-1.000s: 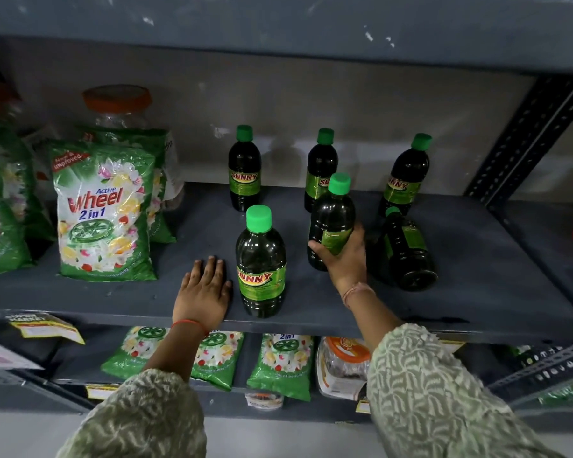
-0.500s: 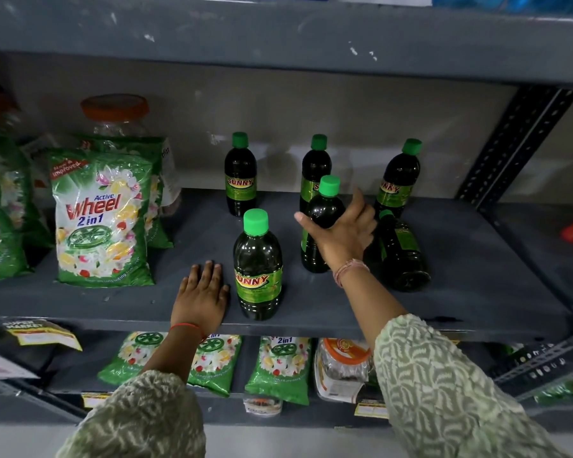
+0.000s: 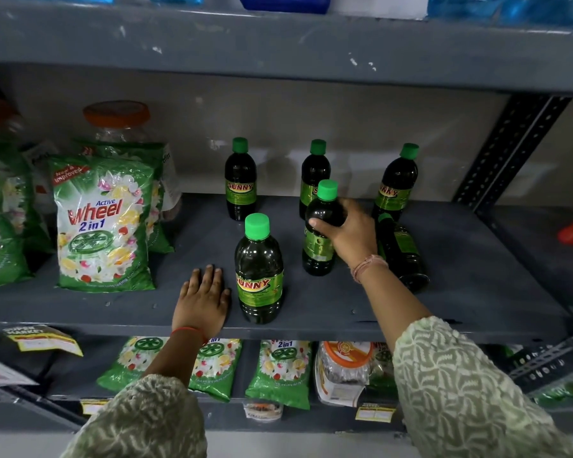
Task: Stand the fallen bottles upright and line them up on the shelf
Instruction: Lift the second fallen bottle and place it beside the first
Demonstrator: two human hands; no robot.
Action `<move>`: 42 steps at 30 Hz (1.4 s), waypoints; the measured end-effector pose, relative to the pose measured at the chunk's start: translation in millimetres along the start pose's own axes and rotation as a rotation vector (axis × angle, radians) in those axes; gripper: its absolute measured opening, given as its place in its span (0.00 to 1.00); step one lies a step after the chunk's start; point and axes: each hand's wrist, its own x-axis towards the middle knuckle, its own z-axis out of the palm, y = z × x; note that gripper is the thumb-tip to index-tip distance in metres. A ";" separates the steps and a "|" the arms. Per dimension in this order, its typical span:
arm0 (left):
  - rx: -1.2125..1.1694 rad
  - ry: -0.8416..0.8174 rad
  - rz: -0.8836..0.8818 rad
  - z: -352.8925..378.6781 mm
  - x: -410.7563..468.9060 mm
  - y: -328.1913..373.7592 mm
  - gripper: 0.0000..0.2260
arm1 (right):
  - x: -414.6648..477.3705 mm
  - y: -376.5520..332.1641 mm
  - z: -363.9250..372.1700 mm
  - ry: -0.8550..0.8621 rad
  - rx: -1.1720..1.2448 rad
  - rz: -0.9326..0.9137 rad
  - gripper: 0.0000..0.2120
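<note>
The right hand (image 3: 351, 236) has its grip wrapped around the round shoulder of a dark bottle (image 3: 320, 233) with a bright green cap. This held bottle stands up on the flat gray metal shelf (image 3: 477, 292), near the middle. Just beside it, on the right, a fallen bottle (image 3: 402, 251) lies on its side, cap pointing to the back wall.

The left hand (image 3: 203, 300) lies flat on the shelf's front edge, fingers spread, holding nothing. Next to it stands a front bottle (image 3: 259, 269), smooth and shiny, with a green and yellow label.

Three back bottles stand near the wall: a left one (image 3: 240, 180), a middle one (image 3: 311, 175) partly hidden, and a right one (image 3: 396, 183).

Far left stands a crinkly green soap bag (image 3: 101, 223), puffy like a pillow, with flowers on it.
</note>
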 end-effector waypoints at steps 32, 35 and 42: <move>0.002 -0.017 -0.001 0.8 1.4 -0.9 0.24 | -45.8 65.2 20.2 -0.278 0.170 0.186 0.31; -0.008 -0.027 -0.006 0.8 1.3 0.2 0.24 | -74.5 67.7 14.3 -0.335 0.144 0.117 0.30; -0.018 -0.046 -0.017 -0.5 0.4 0.6 0.24 | -101.9 66.5 7.1 -0.335 0.214 0.041 0.27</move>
